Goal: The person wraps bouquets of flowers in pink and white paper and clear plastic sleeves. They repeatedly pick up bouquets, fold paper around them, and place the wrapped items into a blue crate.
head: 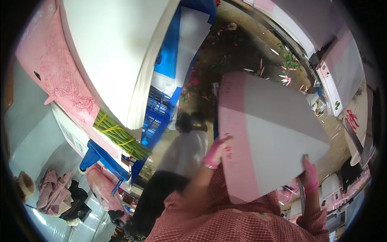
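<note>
I hold a large flat white sheet (281, 133) with a pink band along its left side; the band bears red writing. My left hand (216, 152), in a pink glove, grips the pink edge. My right hand (310, 174), also gloved in pink, has hold of the lower right edge, thumb on top. The sheet is tilted before my red checkered clothing (229, 225) and hides part of the floor. To the left, a bundle of green stems (121, 133) tied with yellow bands sticks out of pink embossed wrapping (63, 81).
Large white sheets (112, 54) hang over the upper left, beside a blue crate (154, 118). Petals and leaves (288, 62) litter the floor. A blue bracket-like part (105, 160) juts out at left. More pink-and-white sheets (344, 69) stand at right. A leg (181, 154) shows at centre.
</note>
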The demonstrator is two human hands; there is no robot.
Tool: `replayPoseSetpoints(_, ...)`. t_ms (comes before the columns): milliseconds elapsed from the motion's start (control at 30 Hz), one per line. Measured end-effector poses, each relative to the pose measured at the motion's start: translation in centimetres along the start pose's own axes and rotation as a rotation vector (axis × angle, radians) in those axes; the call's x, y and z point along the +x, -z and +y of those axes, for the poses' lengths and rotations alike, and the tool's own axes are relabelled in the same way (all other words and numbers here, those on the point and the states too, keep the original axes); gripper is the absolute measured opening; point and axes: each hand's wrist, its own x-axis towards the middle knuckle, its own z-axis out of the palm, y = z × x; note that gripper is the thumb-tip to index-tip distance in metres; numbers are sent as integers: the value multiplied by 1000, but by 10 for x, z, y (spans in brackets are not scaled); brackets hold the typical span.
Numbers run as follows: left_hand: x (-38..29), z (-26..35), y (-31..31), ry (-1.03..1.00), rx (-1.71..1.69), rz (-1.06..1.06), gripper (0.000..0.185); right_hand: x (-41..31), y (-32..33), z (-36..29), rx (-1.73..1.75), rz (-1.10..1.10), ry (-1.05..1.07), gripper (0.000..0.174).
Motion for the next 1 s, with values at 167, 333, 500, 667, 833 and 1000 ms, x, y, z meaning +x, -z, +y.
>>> replayPoseSetpoints(167, -36, 24, 166, -188, -121, 348, 41, 140, -72, -106, 331, -187, 198, 33)
replayPoseSetpoints(333, -65, 30, 303, -587, -397, 299, 57, 233, -192, -230, 826, -557, 320, 50)
replayPoseSetpoints(500, -21, -7, 382, -473, -291, 956, 25, 269, -324, -255, 199, -786, 39, 59)
replayPoseSetpoints(667, 32, -91, 401, -371, 41, 878, 37, 226, -360, -180, -12, -800, 142, 50)
replayPoseSetpoints(833, 78, -119, 273, -301, 629, 397, 43, 212, -278, -103, -34, -569, 97, 39)
replayPoseSetpoints(1000, 64, -86, 128, -234, 798, 365, 43, 200, -180, -30, 224, -218, -42, 41)
